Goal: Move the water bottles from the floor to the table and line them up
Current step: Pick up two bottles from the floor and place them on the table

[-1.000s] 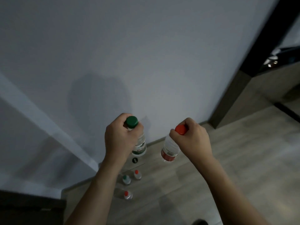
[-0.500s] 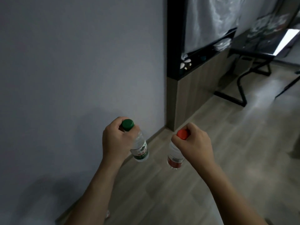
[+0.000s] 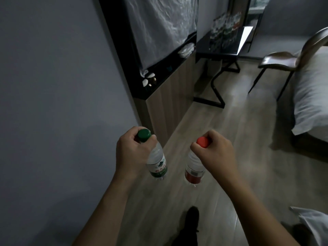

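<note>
At 6 o'clock, nearest the camera, a dark shoe stands on the wood floor. Trip risk appears low here, though the room is dim.

At 7 o'clock the left hand grasps the green-capped bottle at the neck, fingers curled just under the cap. The bottle hangs clear of the floor, base tilted slightly toward 5 o'clock. At 5 o'clock the right hand grasps the red-capped bottle the same way. The two bottles hang near each other, not touching.

Risk one: both holds sit high on a narrow neck. A full bottle could swing or slip out while being carried, and a drop onto the floor could split it.

Risk two: at 12 o'clock the wood cabinet juts from the wall on the left side. The left-hand bottle could strike its corner in passing.

Risk three: at 1 o'clock the black table already carries a cluster of bottles, blurred at this range. Setting two bottles down together could knock over the standing ones. The table's angled legs and the chair at 2 o'clock narrow the approach.
</note>
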Demonstrator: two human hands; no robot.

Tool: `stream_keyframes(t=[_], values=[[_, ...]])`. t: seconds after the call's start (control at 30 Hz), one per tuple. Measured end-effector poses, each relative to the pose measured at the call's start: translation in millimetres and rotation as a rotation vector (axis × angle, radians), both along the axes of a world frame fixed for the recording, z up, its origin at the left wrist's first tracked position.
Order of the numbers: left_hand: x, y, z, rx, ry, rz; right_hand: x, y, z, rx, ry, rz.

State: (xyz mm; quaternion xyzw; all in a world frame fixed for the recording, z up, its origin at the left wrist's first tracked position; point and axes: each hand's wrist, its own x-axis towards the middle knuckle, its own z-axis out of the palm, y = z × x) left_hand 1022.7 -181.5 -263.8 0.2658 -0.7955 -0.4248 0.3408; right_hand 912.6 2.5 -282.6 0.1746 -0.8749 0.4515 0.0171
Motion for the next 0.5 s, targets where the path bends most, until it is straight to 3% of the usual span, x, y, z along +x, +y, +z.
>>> stream_keyframes(t=[0.5], values=[[-291.4, -53.9, -12.1, 0.023, 0.009, -0.251, -250.7, -33.7, 5.3, 0.010, 0.001, -0.176]])
